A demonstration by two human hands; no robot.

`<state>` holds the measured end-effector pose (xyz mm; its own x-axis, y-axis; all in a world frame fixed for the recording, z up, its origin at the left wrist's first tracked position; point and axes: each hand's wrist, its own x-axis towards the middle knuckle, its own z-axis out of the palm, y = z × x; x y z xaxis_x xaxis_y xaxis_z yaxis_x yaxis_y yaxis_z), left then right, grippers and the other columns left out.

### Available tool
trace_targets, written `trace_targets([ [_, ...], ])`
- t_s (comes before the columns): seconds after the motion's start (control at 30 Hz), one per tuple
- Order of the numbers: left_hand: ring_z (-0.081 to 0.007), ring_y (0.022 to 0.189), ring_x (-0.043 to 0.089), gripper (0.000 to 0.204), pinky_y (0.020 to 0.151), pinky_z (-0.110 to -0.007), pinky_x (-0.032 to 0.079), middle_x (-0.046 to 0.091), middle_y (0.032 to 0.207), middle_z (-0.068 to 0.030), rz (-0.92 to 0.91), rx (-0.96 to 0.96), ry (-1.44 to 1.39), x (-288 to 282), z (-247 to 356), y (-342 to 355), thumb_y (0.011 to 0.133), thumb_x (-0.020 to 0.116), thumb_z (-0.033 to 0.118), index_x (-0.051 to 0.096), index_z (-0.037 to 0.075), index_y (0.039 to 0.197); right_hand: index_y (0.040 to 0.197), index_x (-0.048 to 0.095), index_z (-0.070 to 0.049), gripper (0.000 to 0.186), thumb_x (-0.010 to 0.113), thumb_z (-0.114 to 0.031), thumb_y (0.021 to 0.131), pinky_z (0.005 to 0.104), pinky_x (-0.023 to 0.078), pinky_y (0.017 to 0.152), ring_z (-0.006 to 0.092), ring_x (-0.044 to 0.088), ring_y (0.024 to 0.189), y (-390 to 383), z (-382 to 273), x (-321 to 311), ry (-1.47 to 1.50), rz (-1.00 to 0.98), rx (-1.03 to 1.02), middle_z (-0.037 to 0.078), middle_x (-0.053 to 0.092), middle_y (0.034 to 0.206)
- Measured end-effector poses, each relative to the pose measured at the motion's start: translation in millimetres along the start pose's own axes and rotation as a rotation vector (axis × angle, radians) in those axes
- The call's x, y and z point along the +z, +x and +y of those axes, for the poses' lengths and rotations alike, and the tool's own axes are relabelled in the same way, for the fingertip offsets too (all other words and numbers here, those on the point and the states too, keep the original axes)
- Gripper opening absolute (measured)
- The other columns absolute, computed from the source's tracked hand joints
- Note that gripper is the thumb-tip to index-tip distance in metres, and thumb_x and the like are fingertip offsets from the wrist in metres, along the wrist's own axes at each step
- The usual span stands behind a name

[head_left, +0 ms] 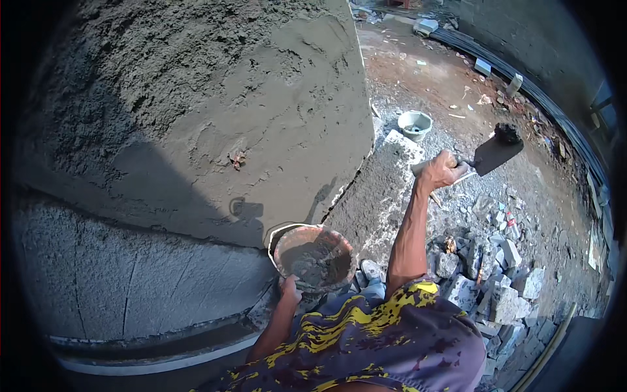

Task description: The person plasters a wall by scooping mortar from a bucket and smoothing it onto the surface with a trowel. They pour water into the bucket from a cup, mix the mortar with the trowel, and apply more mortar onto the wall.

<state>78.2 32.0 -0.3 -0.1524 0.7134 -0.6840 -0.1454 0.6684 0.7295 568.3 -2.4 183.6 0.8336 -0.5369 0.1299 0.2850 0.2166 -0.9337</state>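
The left hand is closed on the near left rim of the bucket, which holds wet mortar just beside the plastered wall. To the right, rubble crowds the ground. Farther out, the right hand grips a trowel, a dark clump at its tip. Beyond, a mortar-strewn strip lies between bucket and pail; long bars line the far right.

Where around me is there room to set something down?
Fairly open dirt, dotted with scraps, lies between the pail and the rods, and between the rods and the broken blocks. It's tight among those blocks and between the bucket and the shoe.
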Motion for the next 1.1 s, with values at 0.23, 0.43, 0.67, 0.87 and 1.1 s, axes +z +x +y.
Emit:
trace_targets([
  [0.23, -0.0329, 0.087, 0.056, 0.042, 0.075, -0.057, 0.048, 0.051, 0.098, -0.0131, 0.253, -0.209, -0.106, -68.3, -16.2, 21.2, 0.068, 0.057, 0.004, 0.046, 0.012, 0.108, 0.083, 0.047, -0.002, 0.021, 0.051, -0.022, 0.079, 0.0331, 0.043, 0.059, 0.0148, 0.051, 0.060, -157.2, 13.1, 101.0, 0.042, -0.972, 0.419, 0.008, 0.052, 0.064],
  [0.43, -0.0333, 0.091, 0.055, 0.049, 0.070, -0.054, 0.047, 0.050, 0.102, -0.0145, 0.450, -0.238, -0.217, -79.6, -35.9, 1.4, 0.067, 0.057, 0.002, 0.042, 0.011, 0.114, 0.084, 0.051, -0.001, 0.031, 0.037, -0.029, 0.089, 0.0386, 0.042, 0.060, 0.0255, 0.055, 0.063, -129.1, 110.2, 137.4, -0.238, -1.073, 0.328, 0.013, 0.055, 0.068],
  [0.67, -0.0333, 0.096, 0.053, 0.051, 0.075, -0.054, 0.046, 0.050, 0.106, -0.0128, 0.347, -0.291, -0.179, -94.3, -70.2, 30.9, 0.067, 0.059, 0.003, 0.043, 0.014, 0.114, 0.079, 0.052, 0.000, 0.038, 0.038, -0.034, 0.091, 0.0373, 0.047, 0.047, 0.0220, 0.056, 0.050, -140.7, 149.4, 250.8, -0.399, -1.261, -0.054, 0.011, 0.054, 0.060],
  [0.87, -0.0320, 0.093, 0.054, 0.048, 0.073, -0.054, 0.047, 0.050, 0.103, -0.0116, 0.016, -0.005, 0.217, -98.9, -110.5, 83.7, 0.066, 0.059, 0.004, 0.045, 0.013, 0.111, 0.076, 0.048, 0.000, 0.037, 0.041, -0.033, 0.089, 0.0370, 0.045, 0.041, 0.0211, 0.052, 0.045, -134.0, 183.5, 257.1, -0.318, -1.384, 0.432, 0.009, 0.049, 0.058],
  [1.1, -0.0306, 0.086, 0.054, 0.041, 0.070, -0.051, 0.048, 0.050, 0.093, -0.0091, 0.202, -0.176, -0.256, -19.3, -44.7, 28.5, 0.067, 0.057, 0.000, 0.048, 0.009, 0.105, 0.080, 0.046, -0.008, 0.030, 0.037, -0.034, 0.093, 0.0286, 0.043, 0.036, 0.0130, 0.044, 0.043, -144.0, 124.5, 228.6, 0.254, -1.183, 1.297, 0.003, 0.044, 0.060],
])
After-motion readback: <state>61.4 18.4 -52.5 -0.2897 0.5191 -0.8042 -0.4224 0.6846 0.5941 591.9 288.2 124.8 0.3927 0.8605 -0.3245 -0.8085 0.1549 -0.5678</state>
